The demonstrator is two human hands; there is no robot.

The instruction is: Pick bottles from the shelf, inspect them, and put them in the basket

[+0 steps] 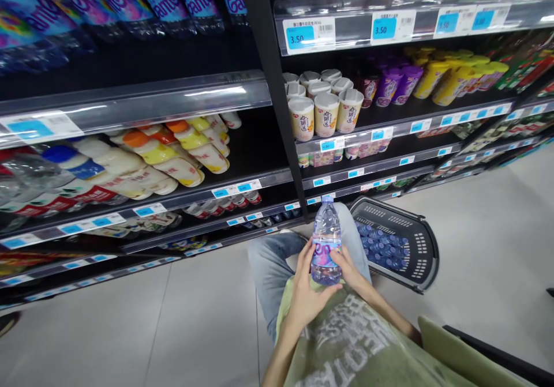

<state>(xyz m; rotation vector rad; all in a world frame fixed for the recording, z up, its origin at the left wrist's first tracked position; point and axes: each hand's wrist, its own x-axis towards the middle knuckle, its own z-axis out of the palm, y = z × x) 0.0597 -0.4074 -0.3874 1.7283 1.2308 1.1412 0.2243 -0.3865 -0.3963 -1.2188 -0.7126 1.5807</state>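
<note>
A clear water bottle point(326, 231) with a blue and pink label stands upright in front of my lap, its cap on. My left hand point(306, 286) is wrapped round its left side and base, the thumb under the bottom. On the other side my right hand point(350, 271) grips the label with thumb and fingers. Just past my knee, a dark grey shopping basket point(422, 245) sits on the floor with several blue-capped bottles point(383, 245) in it. Similar labelled bottles point(160, 0) fill the top left shelf.
Shelves rise in front, split by a black upright point(270, 58). White and yellow drink bottles point(173, 150) lie on the left middle shelf; paper-lidded cups point(324, 113) stand on the right. Pale tiled floor point(194, 318) spreads below. A dark shoe point(8, 322) shows at the left edge.
</note>
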